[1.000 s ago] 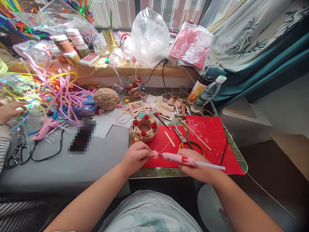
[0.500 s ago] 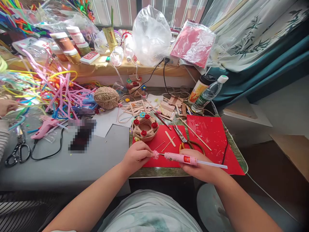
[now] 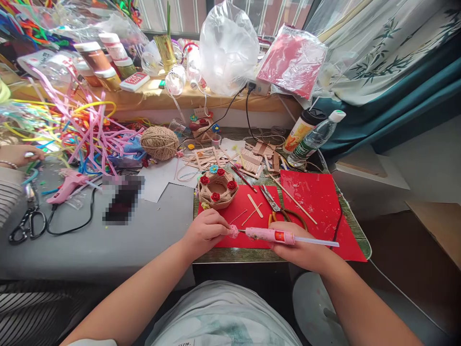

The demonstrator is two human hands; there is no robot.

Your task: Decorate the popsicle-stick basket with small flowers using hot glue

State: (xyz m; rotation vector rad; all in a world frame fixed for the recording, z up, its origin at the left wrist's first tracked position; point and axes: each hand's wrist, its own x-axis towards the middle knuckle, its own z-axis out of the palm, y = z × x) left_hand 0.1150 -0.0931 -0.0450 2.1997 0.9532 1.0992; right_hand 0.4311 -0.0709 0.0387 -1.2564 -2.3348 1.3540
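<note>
Between the fingertips of my left hand (image 3: 209,231) is a small pink flower (image 3: 234,231). My right hand (image 3: 297,247) grips a pink hot glue gun (image 3: 270,235), its metal nozzle touching or almost touching the flower. A clear glue stick (image 3: 319,241) juts out of the gun's back end. Just beyond my left hand sits a twine-wrapped basket (image 3: 217,190) with red roses and a blue flower on its rim. Scissors with orange handles (image 3: 275,204) lie open past my right hand, beside a flat wooden stick (image 3: 255,205), on red paper (image 3: 230,242).
A twine ball (image 3: 159,142), craft sticks (image 3: 250,161), a water bottle (image 3: 317,139) and a cup (image 3: 304,129) stand farther back. To the left are pink pipe cleaners (image 3: 95,127), another glue gun (image 3: 68,186), black scissors (image 3: 29,226) and another person's hand (image 3: 21,156).
My hands keep the flower at the glue gun's nozzle almost unmoved. The view has shifted slightly. At far left, the other person's hand has moved a little to the right.
</note>
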